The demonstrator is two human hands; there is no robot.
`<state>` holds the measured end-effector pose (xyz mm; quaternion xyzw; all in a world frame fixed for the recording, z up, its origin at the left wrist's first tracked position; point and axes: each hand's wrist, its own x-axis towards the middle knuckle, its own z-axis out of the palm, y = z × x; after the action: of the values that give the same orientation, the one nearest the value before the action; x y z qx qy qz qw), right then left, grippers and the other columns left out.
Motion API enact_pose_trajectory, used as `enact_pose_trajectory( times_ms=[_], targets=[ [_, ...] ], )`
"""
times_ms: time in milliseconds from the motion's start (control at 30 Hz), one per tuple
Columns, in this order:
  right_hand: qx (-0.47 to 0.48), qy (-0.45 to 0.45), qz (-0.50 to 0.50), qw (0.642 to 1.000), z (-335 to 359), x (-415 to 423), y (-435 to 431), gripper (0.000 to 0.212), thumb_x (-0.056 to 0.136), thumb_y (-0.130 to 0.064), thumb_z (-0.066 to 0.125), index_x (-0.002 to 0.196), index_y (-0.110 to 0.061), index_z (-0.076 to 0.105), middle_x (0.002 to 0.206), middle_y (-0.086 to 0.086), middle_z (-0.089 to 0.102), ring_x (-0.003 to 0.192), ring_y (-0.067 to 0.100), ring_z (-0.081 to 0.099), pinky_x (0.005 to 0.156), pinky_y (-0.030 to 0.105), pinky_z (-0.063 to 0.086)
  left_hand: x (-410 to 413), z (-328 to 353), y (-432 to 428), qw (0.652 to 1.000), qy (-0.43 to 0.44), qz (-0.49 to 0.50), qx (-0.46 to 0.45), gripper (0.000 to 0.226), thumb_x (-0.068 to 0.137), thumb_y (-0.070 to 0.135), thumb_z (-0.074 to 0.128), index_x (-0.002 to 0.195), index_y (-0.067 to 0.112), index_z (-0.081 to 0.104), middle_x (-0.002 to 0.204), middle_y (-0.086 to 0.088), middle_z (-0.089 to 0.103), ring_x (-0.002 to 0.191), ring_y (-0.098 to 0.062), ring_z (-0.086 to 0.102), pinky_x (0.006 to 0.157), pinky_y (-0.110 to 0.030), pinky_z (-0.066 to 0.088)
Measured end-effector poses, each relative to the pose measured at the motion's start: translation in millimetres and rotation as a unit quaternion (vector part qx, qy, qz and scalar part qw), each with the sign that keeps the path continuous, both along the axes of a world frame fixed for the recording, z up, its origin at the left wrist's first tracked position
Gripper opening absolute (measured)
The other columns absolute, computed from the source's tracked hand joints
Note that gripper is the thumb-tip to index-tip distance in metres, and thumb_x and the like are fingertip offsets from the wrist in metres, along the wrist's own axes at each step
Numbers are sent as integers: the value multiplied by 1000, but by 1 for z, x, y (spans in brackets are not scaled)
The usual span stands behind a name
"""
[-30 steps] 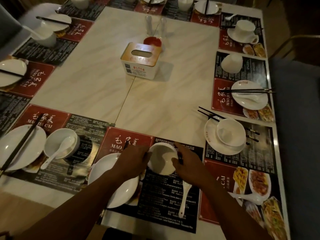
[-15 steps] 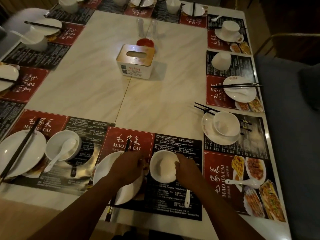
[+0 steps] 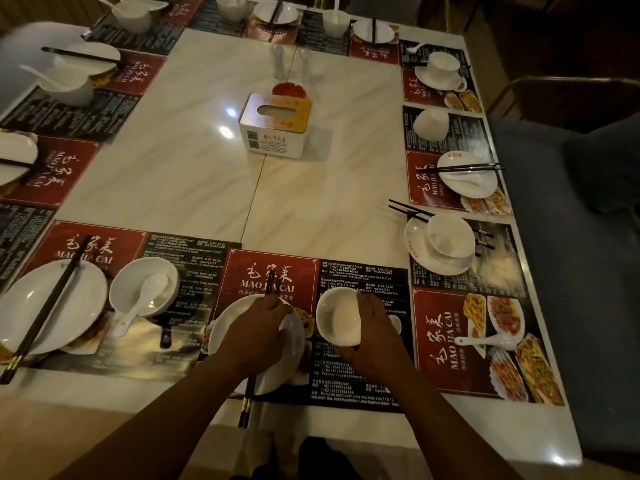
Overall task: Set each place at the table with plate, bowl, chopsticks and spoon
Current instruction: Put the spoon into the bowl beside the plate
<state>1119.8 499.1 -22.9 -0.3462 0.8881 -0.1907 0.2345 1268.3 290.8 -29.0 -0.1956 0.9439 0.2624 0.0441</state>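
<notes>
Your left hand (image 3: 258, 336) has come off the bowl (image 3: 337, 322) and now lies over the plate (image 3: 289, 362), fingers curled onto the chopsticks (image 3: 246, 403). These cross the plate, and their near ends overhang the edge of the table (image 3: 194, 174). Your right hand (image 3: 375, 337) still clasps the bowl's right side, fingers wrapped round its wall. The bowl has dropped nearer the placemat (image 3: 353, 382), just right of the plate; whether it rests flat is unclear. Further right, a loose spoon (image 3: 485, 341) lies on the next mat. Beyond, the tissue box (image 3: 275, 124) stands mid-table.
</notes>
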Motion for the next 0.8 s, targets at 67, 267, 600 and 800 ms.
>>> enact_pose_trajectory(
  times_ms=[67, 267, 600, 800],
  targets=[
    [0, -5, -9, 1000, 0, 2, -1, 113, 74, -43, 82, 157, -20, 10, 162, 0, 10, 142, 22, 30, 104, 33, 39, 2, 1, 0, 1000, 0, -6, 4, 48, 87, 26, 66, 133, 27, 55, 136, 7, 51, 126, -14, 46, 95, -28, 50],
    [2, -6, -11, 1000, 4, -2, -6, 111, 73, -36, 85, 156, -18, 14, 161, 1, 14, 141, 22, 31, 106, 35, 41, 5, 4, -2, 1000, -5, -28, 7, 51, 88, 29, 65, 137, 27, 52, 141, 6, 48, 129, -15, 44, 99, -31, 49],
    [-9, 2, -87, 996, 15, 2, 17, 92, 69, -29, 87, 143, -25, 34, 139, 2, 38, 119, 17, 48, 90, 32, 49, -1, 6, 1, 999, 24, -41, 9, 47, 88, 26, 67, 133, 26, 55, 136, 8, 51, 123, -12, 48, 95, -28, 50],
    [72, 33, -187, 979, -3, 25, 65, 24, 89, -25, 68, 104, -15, 51, 91, -2, 62, 82, 16, 64, 68, 29, 54, -12, 6, 9, 998, 50, -22, 23, 45, 87, 26, 68, 131, 28, 56, 133, 10, 54, 121, -12, 51, 92, -24, 48]
  ],
)
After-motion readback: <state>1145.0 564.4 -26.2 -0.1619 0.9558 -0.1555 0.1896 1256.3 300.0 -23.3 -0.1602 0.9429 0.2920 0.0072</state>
